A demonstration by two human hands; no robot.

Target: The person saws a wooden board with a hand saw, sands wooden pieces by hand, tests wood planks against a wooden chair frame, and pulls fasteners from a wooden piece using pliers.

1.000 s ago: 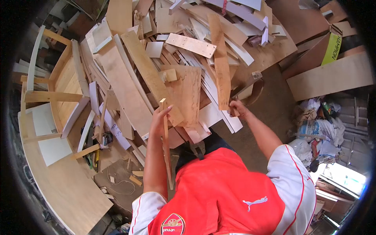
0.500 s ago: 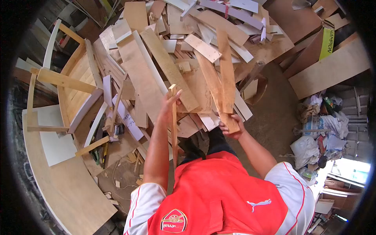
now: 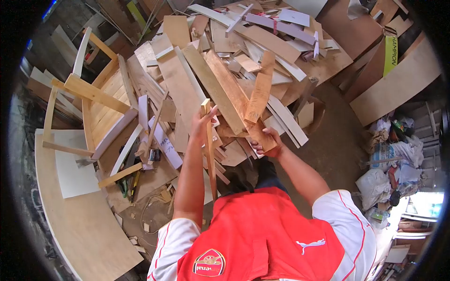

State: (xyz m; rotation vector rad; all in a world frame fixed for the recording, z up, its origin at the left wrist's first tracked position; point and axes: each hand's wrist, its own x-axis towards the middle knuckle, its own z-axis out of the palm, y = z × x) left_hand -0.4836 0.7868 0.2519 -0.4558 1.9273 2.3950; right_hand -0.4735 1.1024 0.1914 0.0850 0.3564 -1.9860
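Observation:
My left hand (image 3: pixel 203 125) is closed around a narrow wooden strip (image 3: pixel 209 161), whose top end sticks up above the fingers and whose lower part runs down beside my forearm. My right hand (image 3: pixel 273 144) grips the near end of a reddish-brown wooden board (image 3: pixel 228 77), which slants up and left over the pile. Across that board lies a shorter brown wooden piece (image 3: pixel 260 89), just above the right hand. Beside the board, on the left, rests a long greenish-tan plank (image 3: pixel 213 89).
A heap of wood offcuts (image 3: pixel 225 37) fills the area ahead. At left stands a wooden frame (image 3: pixel 105 107), with a large plywood sheet (image 3: pixel 89 229) below it. Plastic bags (image 3: pixel 375 185) lie at right. A curved board (image 3: pixel 398 84) leans at upper right.
The long board in my right hand has swung left at its far end. The shorter brown piece has tilted and slid lower over it. The view has shifted slightly; my left hand keeps its strip.

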